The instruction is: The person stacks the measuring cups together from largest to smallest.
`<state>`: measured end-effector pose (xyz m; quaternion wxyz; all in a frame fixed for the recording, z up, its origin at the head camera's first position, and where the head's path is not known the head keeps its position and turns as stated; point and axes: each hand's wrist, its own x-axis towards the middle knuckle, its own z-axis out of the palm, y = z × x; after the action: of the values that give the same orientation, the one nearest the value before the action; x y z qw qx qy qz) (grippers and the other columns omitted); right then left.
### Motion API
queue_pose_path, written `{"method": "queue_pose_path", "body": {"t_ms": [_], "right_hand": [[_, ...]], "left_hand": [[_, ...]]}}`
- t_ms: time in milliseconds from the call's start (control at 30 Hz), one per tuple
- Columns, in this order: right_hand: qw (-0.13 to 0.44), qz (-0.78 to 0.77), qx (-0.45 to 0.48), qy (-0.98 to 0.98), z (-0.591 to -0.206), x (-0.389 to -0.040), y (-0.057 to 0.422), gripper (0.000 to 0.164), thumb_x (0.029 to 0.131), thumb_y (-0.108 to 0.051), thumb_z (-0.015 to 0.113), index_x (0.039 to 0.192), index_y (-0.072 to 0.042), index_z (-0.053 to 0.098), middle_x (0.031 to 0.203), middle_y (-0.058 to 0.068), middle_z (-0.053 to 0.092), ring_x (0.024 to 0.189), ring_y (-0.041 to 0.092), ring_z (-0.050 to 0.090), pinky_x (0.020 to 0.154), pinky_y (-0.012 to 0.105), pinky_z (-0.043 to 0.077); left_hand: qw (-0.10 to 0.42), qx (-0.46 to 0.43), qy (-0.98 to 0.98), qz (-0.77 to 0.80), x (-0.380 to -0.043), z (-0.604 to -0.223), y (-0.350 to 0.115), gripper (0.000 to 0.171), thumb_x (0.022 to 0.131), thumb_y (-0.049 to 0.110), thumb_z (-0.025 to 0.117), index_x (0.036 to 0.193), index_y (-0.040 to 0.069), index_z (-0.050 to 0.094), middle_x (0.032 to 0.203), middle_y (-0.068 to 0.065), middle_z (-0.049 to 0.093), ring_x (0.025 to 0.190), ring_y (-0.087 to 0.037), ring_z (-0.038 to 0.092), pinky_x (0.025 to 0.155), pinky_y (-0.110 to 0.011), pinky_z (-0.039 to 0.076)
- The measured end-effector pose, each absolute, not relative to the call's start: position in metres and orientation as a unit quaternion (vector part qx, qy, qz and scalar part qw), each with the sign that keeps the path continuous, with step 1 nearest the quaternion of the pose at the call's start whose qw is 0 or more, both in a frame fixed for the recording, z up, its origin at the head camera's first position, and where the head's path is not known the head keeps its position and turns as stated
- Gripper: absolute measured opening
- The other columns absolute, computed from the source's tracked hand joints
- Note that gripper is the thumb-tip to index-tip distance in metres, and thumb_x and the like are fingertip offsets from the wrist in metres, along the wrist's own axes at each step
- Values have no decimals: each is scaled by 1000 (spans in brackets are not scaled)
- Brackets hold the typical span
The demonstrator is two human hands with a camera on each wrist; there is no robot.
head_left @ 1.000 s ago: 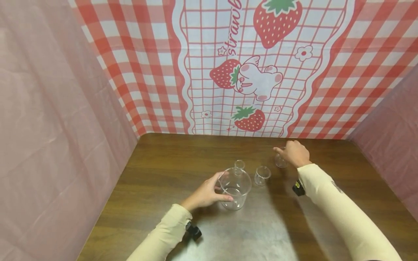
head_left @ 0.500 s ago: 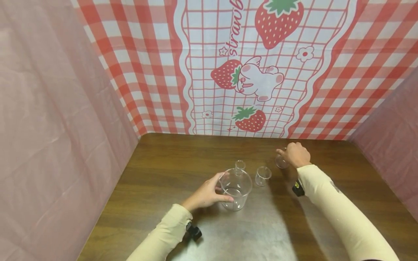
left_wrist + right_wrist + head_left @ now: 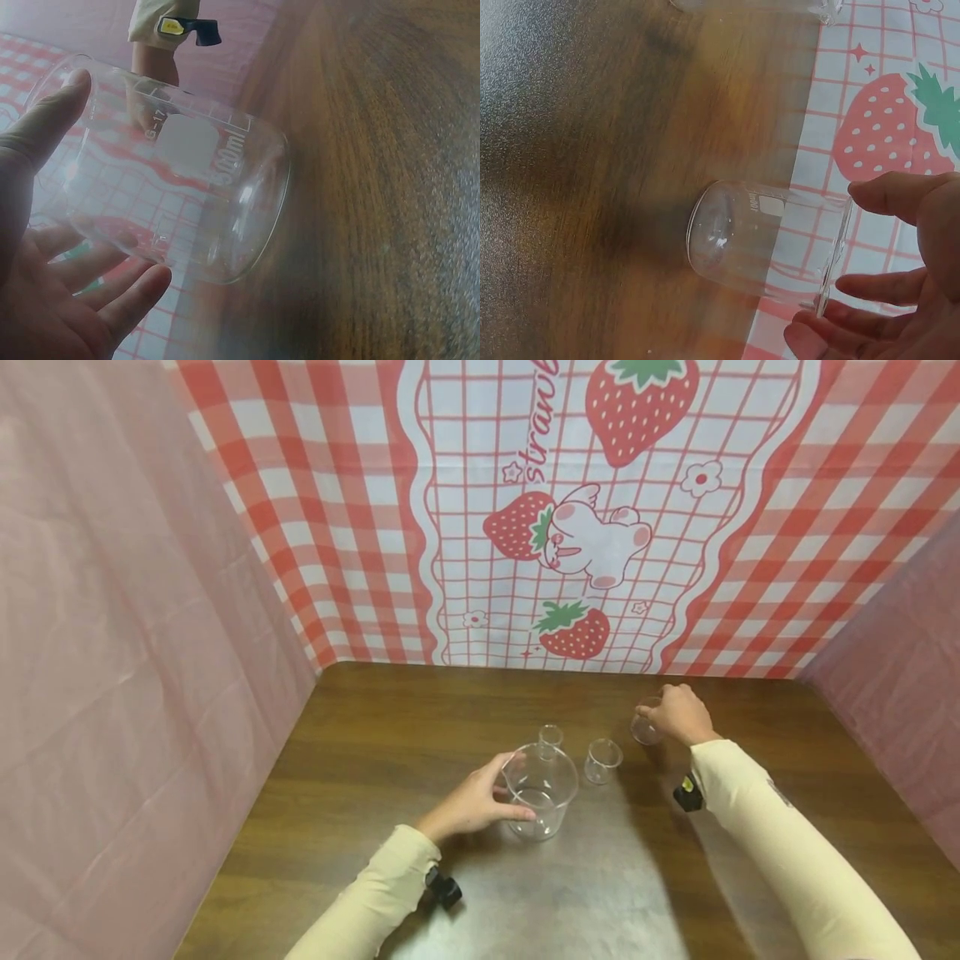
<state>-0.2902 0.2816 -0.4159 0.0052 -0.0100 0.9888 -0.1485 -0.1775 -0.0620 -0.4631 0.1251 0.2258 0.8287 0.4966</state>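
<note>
In the head view my left hand (image 3: 474,799) holds a large clear glass beaker (image 3: 543,797) near the middle of the table. Its thumb lies across the near side; the other fingers go round the left and back. In the left wrist view the beaker (image 3: 187,180) carries a white label patch and a 500 ml marking. Farther back on the right, my right hand (image 3: 681,714) grips a small beaker (image 3: 645,727) from above by its rim. The right wrist view has this beaker (image 3: 757,232), marked 100 ml, with thumb and fingertips on opposite sides of the rim.
Two other glass beakers stand on the wooden table (image 3: 390,735): a small one (image 3: 602,764) between the hands and a tiny one (image 3: 551,735) just behind the large beaker. A strawberry-print cloth (image 3: 360,568) hangs at the back, with pink curtains (image 3: 150,652) at both sides.
My right thumb has drawn in against the small beaker's rim, having stuck out to the left before. The left hand and the large beaker have stayed put.
</note>
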Motion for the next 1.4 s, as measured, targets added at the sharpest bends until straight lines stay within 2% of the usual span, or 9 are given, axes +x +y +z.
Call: {"method": "queue_pose_path", "body": {"t_ms": [200, 300, 367, 567, 700, 900, 1133, 1267, 1400], "right_hand": [[21, -146, 40, 988, -417, -289, 282, 72, 88, -59, 60, 98, 13, 63, 109, 40, 56, 93, 51, 60, 69, 57, 53], [31, -147, 47, 987, -418, -287, 283, 76, 87, -63, 59, 96, 13, 65, 104, 39, 59, 85, 45, 61, 62, 52, 54], [31, -150, 44, 987, -418, -287, 283, 76, 87, -62, 60, 98, 14, 64, 104, 39, 59, 86, 47, 61, 64, 53, 54], [22, -154, 24, 988, -420, -289, 284, 73, 88, -52, 63, 106, 18, 58, 110, 43, 57, 100, 57, 57, 80, 62, 52], [27, -154, 26, 987, -419, -289, 285, 73, 88, -51, 63, 111, 18, 56, 112, 43, 56, 103, 57, 55, 83, 64, 50], [15, -156, 14, 988, -419, -290, 285, 61, 86, -41, 66, 102, 17, 59, 107, 42, 58, 103, 57, 54, 88, 65, 48], [3, -167, 2, 986, -419, -292, 285, 44, 82, -34, 70, 81, 9, 62, 89, 33, 63, 89, 50, 59, 80, 62, 49], [-2, -171, -4, 985, -420, -292, 287, 44, 81, -33, 71, 83, 10, 63, 85, 29, 64, 84, 46, 59, 76, 60, 50], [-5, -181, -5, 983, -419, -292, 288, 47, 81, -33, 72, 91, 12, 63, 89, 29, 65, 86, 46, 60, 75, 59, 50]], "left_hand": [[125, 226, 830, 494, -178, -463, -62, 91, 77, 28, 83, 150, 8, 31, 151, -12, 44, 117, -33, 62, 100, -40, 53], [124, 228, 829, 494, -178, -464, -62, 90, 77, 28, 83, 149, 8, 32, 151, -12, 44, 117, -33, 62, 100, -40, 53], [124, 228, 829, 496, -179, -464, -62, 90, 77, 27, 83, 149, 8, 32, 151, -12, 44, 117, -32, 61, 100, -39, 53], [124, 226, 828, 498, -179, -465, -62, 91, 77, 27, 83, 149, 8, 32, 151, -11, 44, 118, -32, 61, 100, -40, 53], [123, 226, 829, 497, -179, -465, -62, 92, 77, 27, 83, 150, 9, 31, 151, -11, 44, 118, -32, 61, 100, -40, 53], [120, 230, 831, 492, -180, -466, -62, 92, 76, 27, 83, 149, 8, 31, 150, -12, 45, 115, -32, 62, 98, -39, 54], [122, 233, 828, 495, -181, -465, -62, 92, 76, 26, 83, 149, 5, 31, 149, -15, 45, 114, -35, 62, 98, -42, 54], [122, 231, 829, 495, -180, -466, -61, 92, 76, 26, 84, 149, 6, 32, 149, -15, 45, 114, -35, 62, 98, -43, 54], [122, 227, 830, 495, -180, -466, -62, 91, 76, 26, 84, 149, 8, 32, 149, -14, 46, 114, -34, 62, 98, -42, 54]]}}
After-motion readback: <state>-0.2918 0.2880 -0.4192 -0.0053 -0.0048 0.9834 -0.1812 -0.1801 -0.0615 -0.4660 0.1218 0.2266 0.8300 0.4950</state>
